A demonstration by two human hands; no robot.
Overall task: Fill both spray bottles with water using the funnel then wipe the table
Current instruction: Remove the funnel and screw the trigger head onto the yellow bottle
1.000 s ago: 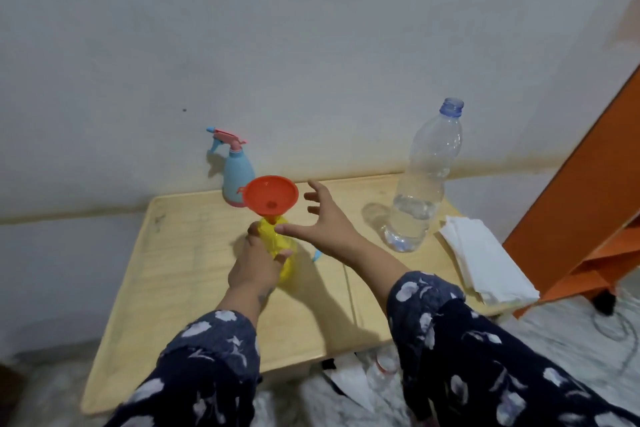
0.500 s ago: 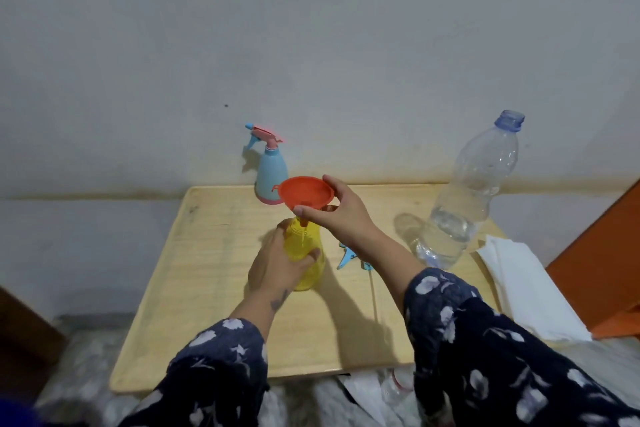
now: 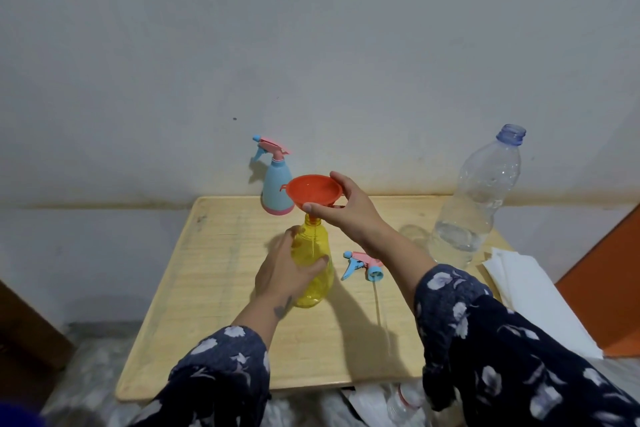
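A yellow spray bottle (image 3: 317, 253) stands open-necked in the middle of the wooden table (image 3: 214, 288). My left hand (image 3: 282, 274) wraps its body. An orange funnel (image 3: 313, 191) sits with its spout in the bottle's neck, and my right hand (image 3: 346, 210) pinches the funnel's rim. The yellow bottle's pink and blue trigger head (image 3: 363, 265) lies on the table just to the right, its dip tube pointing toward me. A light blue spray bottle (image 3: 275, 189) with its head on stands at the back by the wall. An uncapped clear water bottle (image 3: 474, 204), partly full, stands at the right.
Folded white tissues (image 3: 530, 291) lie at the table's right edge. An orange shelf frame (image 3: 609, 274) rises beyond them. A grey wall runs directly behind the table. Crumpled plastic and an empty bottle (image 3: 401, 402) lie on the floor under the near edge.
My right hand went from open beside the funnel to gripping its rim. The camera view shifted, so the table now sits more centred.
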